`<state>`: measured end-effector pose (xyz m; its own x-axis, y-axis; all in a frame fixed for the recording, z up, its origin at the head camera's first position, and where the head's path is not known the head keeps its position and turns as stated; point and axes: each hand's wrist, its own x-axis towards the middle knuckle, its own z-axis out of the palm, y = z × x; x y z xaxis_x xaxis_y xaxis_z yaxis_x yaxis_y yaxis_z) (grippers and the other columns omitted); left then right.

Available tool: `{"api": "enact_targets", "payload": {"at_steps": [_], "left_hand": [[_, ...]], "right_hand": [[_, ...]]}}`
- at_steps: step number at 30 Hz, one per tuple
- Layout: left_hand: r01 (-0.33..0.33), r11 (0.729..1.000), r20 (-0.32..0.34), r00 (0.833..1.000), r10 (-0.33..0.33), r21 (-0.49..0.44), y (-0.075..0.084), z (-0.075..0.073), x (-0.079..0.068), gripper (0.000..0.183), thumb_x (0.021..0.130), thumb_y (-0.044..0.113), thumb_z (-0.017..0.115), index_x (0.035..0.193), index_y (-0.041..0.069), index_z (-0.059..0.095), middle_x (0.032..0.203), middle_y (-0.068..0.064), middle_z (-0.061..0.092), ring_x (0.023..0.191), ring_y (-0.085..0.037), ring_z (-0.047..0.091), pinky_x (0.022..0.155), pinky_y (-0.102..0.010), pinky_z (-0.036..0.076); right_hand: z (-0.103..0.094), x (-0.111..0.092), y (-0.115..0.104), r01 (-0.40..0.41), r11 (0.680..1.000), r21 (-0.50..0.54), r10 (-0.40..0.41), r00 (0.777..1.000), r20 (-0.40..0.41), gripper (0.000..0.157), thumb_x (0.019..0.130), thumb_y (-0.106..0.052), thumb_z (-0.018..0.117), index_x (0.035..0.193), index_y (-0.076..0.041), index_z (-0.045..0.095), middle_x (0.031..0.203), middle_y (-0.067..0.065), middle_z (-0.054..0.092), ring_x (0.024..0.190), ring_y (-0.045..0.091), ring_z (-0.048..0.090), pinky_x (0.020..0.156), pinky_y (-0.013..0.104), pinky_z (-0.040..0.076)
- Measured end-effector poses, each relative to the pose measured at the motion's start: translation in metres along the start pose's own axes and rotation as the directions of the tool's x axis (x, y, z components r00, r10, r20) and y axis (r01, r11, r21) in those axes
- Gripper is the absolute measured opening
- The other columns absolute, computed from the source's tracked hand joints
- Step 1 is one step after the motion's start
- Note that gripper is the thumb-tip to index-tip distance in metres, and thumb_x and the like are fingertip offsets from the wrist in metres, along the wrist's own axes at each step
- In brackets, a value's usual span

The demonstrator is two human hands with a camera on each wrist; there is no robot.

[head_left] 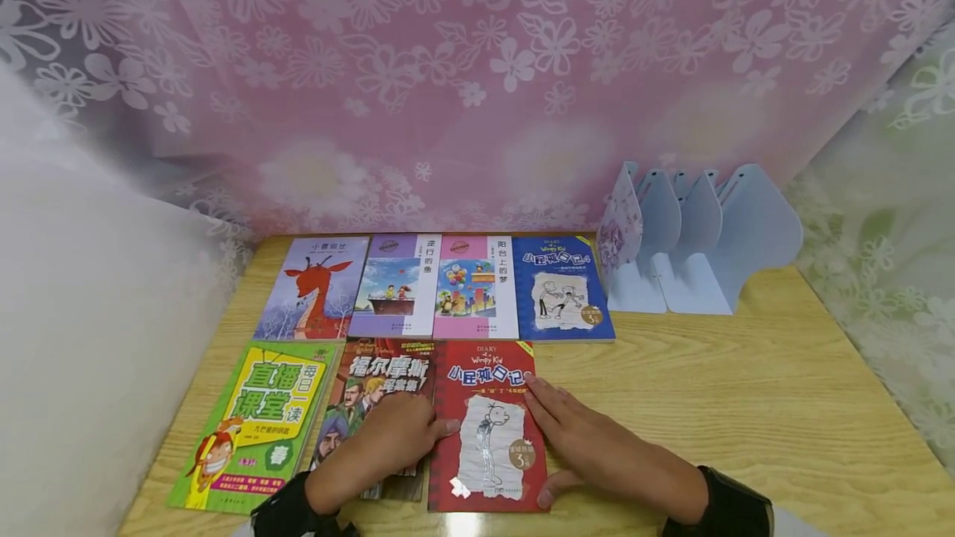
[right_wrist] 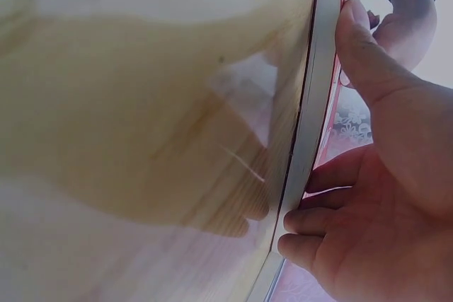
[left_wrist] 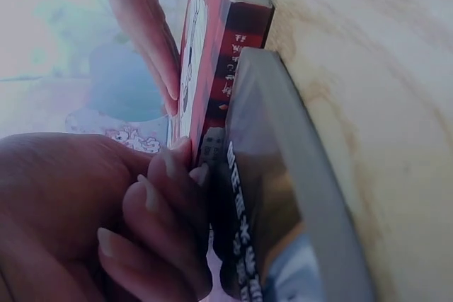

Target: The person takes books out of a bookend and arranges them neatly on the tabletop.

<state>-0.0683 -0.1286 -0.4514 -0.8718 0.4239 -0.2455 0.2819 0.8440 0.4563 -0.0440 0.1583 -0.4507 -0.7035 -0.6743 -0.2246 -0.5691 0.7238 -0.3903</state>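
Note:
The red Wimpy Kid book lies flat on the wooden table, between my hands. My left hand reaches over the dark illustrated book beside it. Its thumb is on the red book's left edge, and its curled fingers are against the spine in the left wrist view. My right hand rests along the red book's right side, fingers extended at the upper cover edge and thumb near the lower corner. In the right wrist view, its fingertips touch the book's page edge.
Behind stands a row of books: a deer-cover book, a purple-and-white book, a pink-and-white book and a blue book. A green book lies front left. A pale blue book rack stands back right on the table.

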Motion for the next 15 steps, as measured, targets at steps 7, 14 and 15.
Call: {"api": "enact_targets", "payload": {"at_steps": [7, 14, 15], "left_hand": [[0.012, 1.000, 0.017, 1.000, -0.011, -0.027, 0.0008, -0.0024, 0.0006, 0.053, 0.092, 0.047, 0.057, 0.048, 0.019, 0.049, 0.040, 0.004, 0.041, 0.040, -0.015, 0.044, 0.047, -0.029, 0.038], [-0.012, 0.998, -0.005, 1.000, 0.012, -0.059, -0.0035, -0.0045, 0.0051, 0.050, 0.089, 0.048, 0.061, 0.049, 0.020, 0.049, 0.039, 0.007, 0.037, 0.038, -0.013, 0.043, 0.041, -0.026, 0.031], [-0.026, 0.999, -0.026, 0.999, 0.025, -0.041, -0.0049, -0.0052, 0.0064, 0.049, 0.089, 0.047, 0.062, 0.050, 0.021, 0.047, 0.041, 0.008, 0.036, 0.038, -0.012, 0.042, 0.041, -0.026, 0.030]], "right_hand": [[-0.0006, -0.0002, 0.0005, -0.005, 1.000, -0.004, 0.005, 1.000, -0.008, 0.117, 0.067, -0.075, 0.060, 0.151, -0.005, 0.016, 0.158, 0.010, 0.008, 0.141, 0.030, 0.012, 0.105, 0.049, 0.032], [-0.0057, 0.0004, 0.0015, -0.006, 1.000, -0.014, 0.006, 1.000, -0.006, 0.110, 0.072, -0.072, 0.058, 0.150, -0.006, 0.018, 0.158, 0.009, 0.011, 0.141, 0.027, 0.014, 0.107, 0.048, 0.030], [-0.0087, 0.0006, 0.0018, -0.001, 1.000, -0.026, 0.000, 1.000, -0.025, 0.104, 0.076, -0.069, 0.058, 0.150, -0.006, 0.022, 0.157, 0.009, 0.016, 0.141, 0.027, 0.017, 0.107, 0.047, 0.031]]}}
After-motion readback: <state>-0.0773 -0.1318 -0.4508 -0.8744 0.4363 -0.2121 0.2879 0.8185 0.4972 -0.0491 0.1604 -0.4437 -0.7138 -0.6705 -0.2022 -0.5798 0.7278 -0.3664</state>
